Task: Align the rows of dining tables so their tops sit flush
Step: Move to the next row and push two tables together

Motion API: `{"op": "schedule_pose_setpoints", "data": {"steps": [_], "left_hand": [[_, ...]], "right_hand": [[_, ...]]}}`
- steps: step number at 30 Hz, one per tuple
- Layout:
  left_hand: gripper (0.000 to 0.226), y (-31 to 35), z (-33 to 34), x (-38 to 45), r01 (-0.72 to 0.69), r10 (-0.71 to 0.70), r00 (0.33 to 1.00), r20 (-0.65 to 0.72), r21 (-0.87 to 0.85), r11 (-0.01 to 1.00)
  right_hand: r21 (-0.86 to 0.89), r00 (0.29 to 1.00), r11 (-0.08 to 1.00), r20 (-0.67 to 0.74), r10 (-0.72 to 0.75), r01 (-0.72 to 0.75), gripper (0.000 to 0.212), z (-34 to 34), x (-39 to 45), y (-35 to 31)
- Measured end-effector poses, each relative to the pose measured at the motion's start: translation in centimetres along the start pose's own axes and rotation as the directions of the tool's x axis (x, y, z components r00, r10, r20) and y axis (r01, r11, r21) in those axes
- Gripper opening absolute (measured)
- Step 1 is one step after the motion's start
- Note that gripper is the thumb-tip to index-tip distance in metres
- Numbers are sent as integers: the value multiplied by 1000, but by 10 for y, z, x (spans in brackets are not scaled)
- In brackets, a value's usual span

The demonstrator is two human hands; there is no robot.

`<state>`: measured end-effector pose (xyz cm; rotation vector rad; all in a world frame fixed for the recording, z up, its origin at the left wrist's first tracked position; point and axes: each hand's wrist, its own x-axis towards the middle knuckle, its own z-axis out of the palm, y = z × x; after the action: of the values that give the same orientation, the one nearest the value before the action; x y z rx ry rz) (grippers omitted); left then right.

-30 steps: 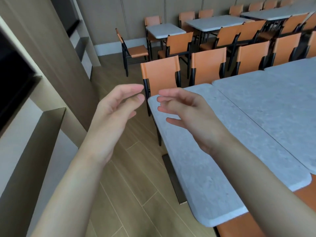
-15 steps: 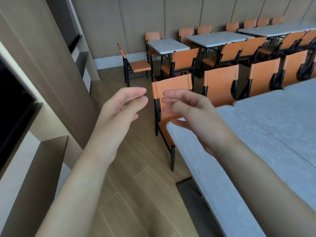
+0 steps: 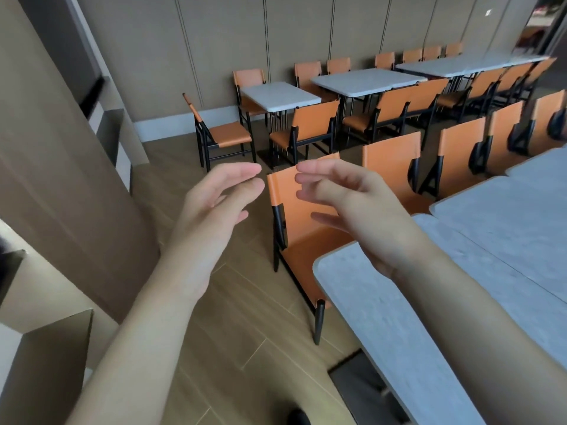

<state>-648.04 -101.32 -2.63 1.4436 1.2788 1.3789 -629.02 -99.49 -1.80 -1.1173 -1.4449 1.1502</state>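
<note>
Head view: left hand [image 3: 211, 207] and right hand [image 3: 352, 210] raised, fingers loose, empty. Viewpoint shifted since earlier frames; nearest desk [image 3: 383, 317] now lower right, untouched; alignment likely pending.

near table [image 3: 383, 317] cropped (right edge), far chairs [image 3: 429, 52] blurred
</note>
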Motion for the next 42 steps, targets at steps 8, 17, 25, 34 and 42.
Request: {"op": "schedule_pose_setpoints", "data": {"steps": [8, 17, 25, 34, 42], "left_hand": [[22, -29, -4, 143, -27, 29, 999, 36, -36, 999], [32, -46, 16, 324, -59, 69, 989, 130, -79, 995], [33, -78, 11, 445, -38, 65, 980, 186, -148, 988], [29, -135, -45, 590, -16, 73, 960, 269, -207, 978], [33, -160, -107, 738, -49, 117, 920, 375, -184, 982]], "right_hand": [[-4, 999, 1000, -45, -12, 12, 24, -1, 132, 17], [-36, 991, 999, -132, -34, 29, 26, -17, 293, 17], [-85, 982, 996, -186, -16, 0, 25, -9, 403, 25], [-107, 962, 994, -272, 7, -37, 24, 54, 543, 44], [-62, 928, 998, -373, -14, -10, 20, 113, 678, 42]]}}
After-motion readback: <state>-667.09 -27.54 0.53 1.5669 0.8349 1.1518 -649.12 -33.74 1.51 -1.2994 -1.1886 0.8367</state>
